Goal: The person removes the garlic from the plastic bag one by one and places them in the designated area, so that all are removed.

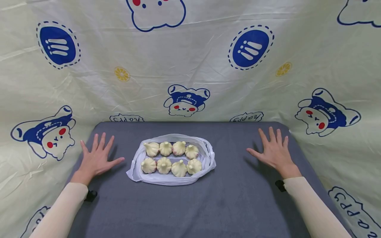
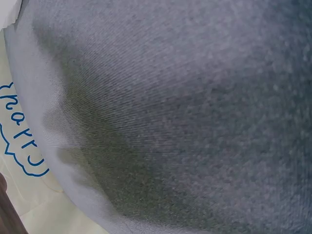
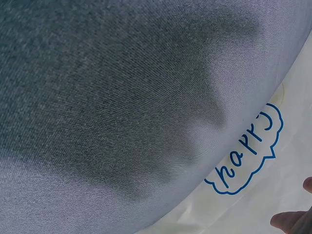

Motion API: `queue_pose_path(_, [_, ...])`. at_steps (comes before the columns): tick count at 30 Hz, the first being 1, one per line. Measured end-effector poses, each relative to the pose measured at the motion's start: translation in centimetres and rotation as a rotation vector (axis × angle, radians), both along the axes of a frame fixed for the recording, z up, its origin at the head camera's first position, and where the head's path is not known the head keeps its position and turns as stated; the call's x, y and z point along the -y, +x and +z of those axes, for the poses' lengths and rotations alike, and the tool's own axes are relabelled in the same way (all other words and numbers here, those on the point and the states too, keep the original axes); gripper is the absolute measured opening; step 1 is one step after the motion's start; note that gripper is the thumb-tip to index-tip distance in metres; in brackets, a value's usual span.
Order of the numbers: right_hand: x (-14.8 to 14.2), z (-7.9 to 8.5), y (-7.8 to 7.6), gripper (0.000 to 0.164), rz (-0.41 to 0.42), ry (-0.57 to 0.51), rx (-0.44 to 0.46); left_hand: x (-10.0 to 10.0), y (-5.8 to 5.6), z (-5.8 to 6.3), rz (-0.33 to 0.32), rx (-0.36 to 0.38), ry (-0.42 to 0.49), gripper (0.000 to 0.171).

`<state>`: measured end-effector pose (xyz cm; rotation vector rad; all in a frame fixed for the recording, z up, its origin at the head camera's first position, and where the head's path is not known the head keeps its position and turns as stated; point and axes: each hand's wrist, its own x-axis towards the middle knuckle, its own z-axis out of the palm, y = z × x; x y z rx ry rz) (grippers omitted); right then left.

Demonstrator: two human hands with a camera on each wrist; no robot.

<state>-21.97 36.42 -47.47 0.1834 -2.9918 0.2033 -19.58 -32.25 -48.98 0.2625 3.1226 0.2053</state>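
Several garlic bulbs (image 1: 179, 168) lie in two rows inside a white plastic bag (image 1: 174, 180), whose rim is rolled down into an open oval. My left hand (image 1: 96, 158) is spread to the left of the bag, apart from it, palm down with straight fingers. To the right of the bag, farther off, my right hand (image 1: 274, 152) is likewise spread and holds nothing. In the left wrist view only a sliver of a finger (image 2: 9, 214) shows, and a bit of white plastic at the top corner. Fingertips (image 3: 287, 220) appear at the right wrist view's lower right corner.
A dark grey cloth covers the table (image 1: 184, 211), which has rounded far corners. Behind and beside it hangs a pale curtain (image 1: 190, 59) printed with cartoon figures and lettering. Each wrist carries a small black device (image 1: 90, 196).
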Motion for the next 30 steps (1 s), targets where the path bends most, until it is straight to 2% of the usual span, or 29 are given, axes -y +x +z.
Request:
queue_pose_path(23, [0.2, -0.4, 0.6, 0.109, -0.010, -0.039, 0.014, -0.7, 0.6, -0.7, -0.001, -0.013, 0.035, 0.110])
queue_pose_path(30, [0.6, -0.4, 0.8, 0.109, -0.004, -0.069, 0.006, -1.2, 1.1, -0.7, 0.016, 0.006, 0.080, 0.111])
